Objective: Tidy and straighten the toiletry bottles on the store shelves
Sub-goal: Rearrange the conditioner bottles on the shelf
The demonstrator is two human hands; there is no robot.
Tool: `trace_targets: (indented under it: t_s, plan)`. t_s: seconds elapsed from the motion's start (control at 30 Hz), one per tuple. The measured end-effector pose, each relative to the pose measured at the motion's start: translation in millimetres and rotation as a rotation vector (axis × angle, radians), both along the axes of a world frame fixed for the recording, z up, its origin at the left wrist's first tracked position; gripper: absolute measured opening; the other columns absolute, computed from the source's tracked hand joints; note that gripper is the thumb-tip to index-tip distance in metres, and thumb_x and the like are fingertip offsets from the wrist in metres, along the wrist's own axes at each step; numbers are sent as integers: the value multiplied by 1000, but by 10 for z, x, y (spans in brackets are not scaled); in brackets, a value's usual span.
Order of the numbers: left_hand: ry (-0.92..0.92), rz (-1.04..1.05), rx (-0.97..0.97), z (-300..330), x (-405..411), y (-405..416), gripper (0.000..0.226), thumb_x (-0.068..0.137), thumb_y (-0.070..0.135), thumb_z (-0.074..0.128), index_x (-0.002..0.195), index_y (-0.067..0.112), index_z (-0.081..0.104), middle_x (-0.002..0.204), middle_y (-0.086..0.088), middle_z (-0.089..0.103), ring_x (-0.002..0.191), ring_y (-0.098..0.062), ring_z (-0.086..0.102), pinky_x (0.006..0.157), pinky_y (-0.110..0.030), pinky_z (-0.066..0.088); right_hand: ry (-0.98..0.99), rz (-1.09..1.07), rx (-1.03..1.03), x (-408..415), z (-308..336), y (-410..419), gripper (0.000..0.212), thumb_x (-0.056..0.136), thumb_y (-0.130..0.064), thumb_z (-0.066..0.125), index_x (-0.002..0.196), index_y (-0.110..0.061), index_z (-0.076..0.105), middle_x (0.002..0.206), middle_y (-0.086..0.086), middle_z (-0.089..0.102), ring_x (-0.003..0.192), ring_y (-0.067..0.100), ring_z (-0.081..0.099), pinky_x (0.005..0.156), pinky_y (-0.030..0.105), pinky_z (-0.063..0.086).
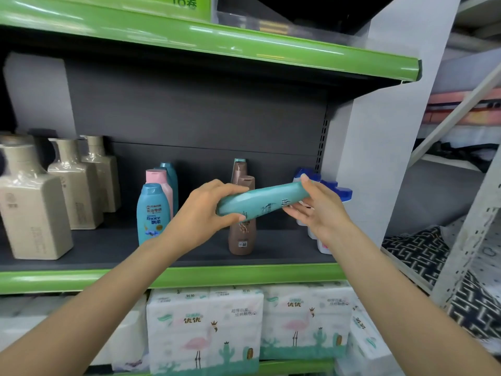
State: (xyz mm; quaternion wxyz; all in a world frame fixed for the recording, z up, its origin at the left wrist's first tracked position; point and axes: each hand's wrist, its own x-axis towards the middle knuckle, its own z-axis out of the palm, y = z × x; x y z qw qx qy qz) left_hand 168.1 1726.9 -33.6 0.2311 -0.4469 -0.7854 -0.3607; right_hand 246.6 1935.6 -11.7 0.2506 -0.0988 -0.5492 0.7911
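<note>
Brightness: moderate and even; the pale side panel (379, 137) is the brightest area, the dark back wall (203, 126) the dimmest.
Light source: overhead, judging from streaky white reflections along the glossy green shelf edge (244, 47).
Shadows: deep under the upper shelf; soft and faint beneath the bottles on the shelf board (108, 248).
Glare: mild sheen on the shrink-wrapped beige bottles (32, 202) and on the teal bottle (263, 199).
Blur: far left edge and lower left corner are smeared; print on the tissue packs (206, 327) is soft.
Distortion: wide-angle bending; shelf lines tilt and curve, forearms stretch toward the bottom corners.
Sharpest area: centre.
</note>
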Motion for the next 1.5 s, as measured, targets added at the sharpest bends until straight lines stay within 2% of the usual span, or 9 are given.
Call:
trace_targets:
  t_s: [0.13,0.27,0.43,0.63,0.83,1.0,1.17,1.3,1.5]
  plan:
    - [-30,-4,-39,28,-4,4,53,73,26,78,122,28,60,105,7,59,95,-1,53,86,-9,40,83,-28,-45,20,-29,-33,33,91,-17,60,118,3,57,106,17,60,82,18,67,69,39,60]
    - [-259,-107,-78,17,-31,-52,41,82,34,70,120,37,56,111,12,62,100,-5,60,91,-31,51,132,-46,-125,18,-62,-52,32,91,-16,59,119,0,58,103,13,60,77,16,68,67,38,60]
    - [-406,-227,-76,28,-6,-113,33,89,34,60,122,39,56,109,12,65,99,-8,62,92,-35,52,211,-31,-95,4,-75,-18,27,92,-17,58,117,-6,60,106,12,63,83,19,70,65,33,59]
    - [-259,-132,74,31,13,-96,36,80,26,71,113,36,60,110,6,64,96,-9,63,90,-28,51,202,68,-114,8,-62,10,19,95,-16,53,99,1,61,97,12,69,83,17,72,67,26,58]
    - [-10,-6,6,-14,-10,-121,54,73,21,78,122,30,57,116,6,53,109,-6,50,97,-21,41,97,102,-95,-12,-51,17,27,94,-15,54,115,2,57,109,18,65,90,20,68,62,25,58]
    - [-1,99,-55,-17,-14,-110,71,70,23,80,133,26,47,119,9,45,111,-5,44,93,-10,29,203,140,-129,-20,-80,18,22,95,-10,51,114,1,56,108,17,62,84,16,71,63,25,57]
    - [59,121,-86,-27,-22,-131,70,64,28,83,125,25,47,114,15,42,106,-4,41,85,-11,33,204,216,-82,-27,-138,62,37,93,-12,53,129,-8,51,119,14,61,100,21,67,73,30,59]
    - [97,139,-43,-59,-37,-131,68,62,25,84,121,25,50,111,15,42,104,-5,42,84,-13,34,178,255,-17,-18,-151,106,40,91,-14,54,132,-16,51,112,4,65,102,18,65,86,34,56]
    - [73,107,19,-99,-56,-125,68,62,25,84,122,26,52,112,14,47,105,-2,45,85,-7,34,195,230,-43,-6,-131,105,34,93,-11,53,127,-10,54,113,11,65,97,18,68,72,26,58]
